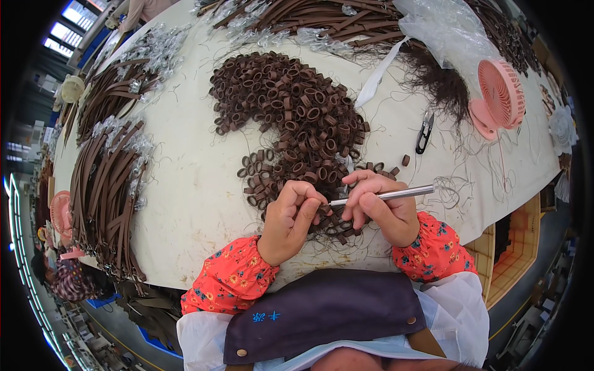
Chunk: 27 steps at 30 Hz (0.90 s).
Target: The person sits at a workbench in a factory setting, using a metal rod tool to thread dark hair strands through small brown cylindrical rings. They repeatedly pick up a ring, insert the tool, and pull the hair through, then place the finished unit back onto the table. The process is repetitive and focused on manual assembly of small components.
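Observation:
Over the near edge of a big pile of brown belt loops [297, 117], my two hands meet. The thumb and fingers of my left hand [288, 217] pinch one small brown loop [324, 209], mostly covered by the fingertips. A silver metal rod tool [408, 193], slim like a pen, lies in the closed fingers of my right hand [388, 213]. Its narrow tip points left and reaches the pinched loop; whether it touches cannot be made out. One stray loop [405, 161] sits just beyond my right hand.
Black thread snips [424, 133] and a pink fan [500, 93] stand on the pale table [185, 130] at right. Bundles of brown straps [105, 191] line the left side. More straps [315, 18], a plastic bag [442, 28] and tangled dark threads [442, 86] lie at the back.

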Motion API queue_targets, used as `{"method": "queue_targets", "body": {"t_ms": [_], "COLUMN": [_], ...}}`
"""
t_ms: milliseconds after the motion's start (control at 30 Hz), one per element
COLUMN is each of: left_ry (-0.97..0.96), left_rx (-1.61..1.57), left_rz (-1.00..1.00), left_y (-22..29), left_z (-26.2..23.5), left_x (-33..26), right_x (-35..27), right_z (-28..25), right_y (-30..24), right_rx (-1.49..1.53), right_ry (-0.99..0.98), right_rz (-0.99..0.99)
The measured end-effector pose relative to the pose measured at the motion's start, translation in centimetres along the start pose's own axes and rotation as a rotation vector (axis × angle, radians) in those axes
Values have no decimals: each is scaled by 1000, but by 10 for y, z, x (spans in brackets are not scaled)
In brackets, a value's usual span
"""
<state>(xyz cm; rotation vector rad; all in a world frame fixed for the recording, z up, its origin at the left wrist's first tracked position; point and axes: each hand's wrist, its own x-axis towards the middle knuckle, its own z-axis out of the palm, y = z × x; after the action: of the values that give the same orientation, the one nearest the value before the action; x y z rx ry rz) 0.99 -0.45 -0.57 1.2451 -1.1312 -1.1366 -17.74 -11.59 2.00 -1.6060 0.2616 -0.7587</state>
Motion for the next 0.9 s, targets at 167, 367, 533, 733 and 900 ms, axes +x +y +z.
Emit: {"method": "queue_targets", "body": {"t_ms": [167, 367, 533, 733, 900], "left_ry": [-1, 5, 21, 85, 39], "left_rx": [8, -20, -14, -36, -13], "left_rz": [7, 20, 12, 33, 24], "left_y": [0, -1, 0, 4, 4], "left_z": [-1, 1, 1, 6, 4], "left_x": [0, 1, 1, 2, 3], "right_x": [-1, -1, -1, 1, -1], "right_z": [2, 1, 0, 4, 3], "right_y": [1, 0, 1, 3, 3], "right_rx": [7, -13, -32, -274, -57], "right_ry": [28, 33, 91, 91, 287], "right_rz": [9, 1, -28, -136, -9]}}
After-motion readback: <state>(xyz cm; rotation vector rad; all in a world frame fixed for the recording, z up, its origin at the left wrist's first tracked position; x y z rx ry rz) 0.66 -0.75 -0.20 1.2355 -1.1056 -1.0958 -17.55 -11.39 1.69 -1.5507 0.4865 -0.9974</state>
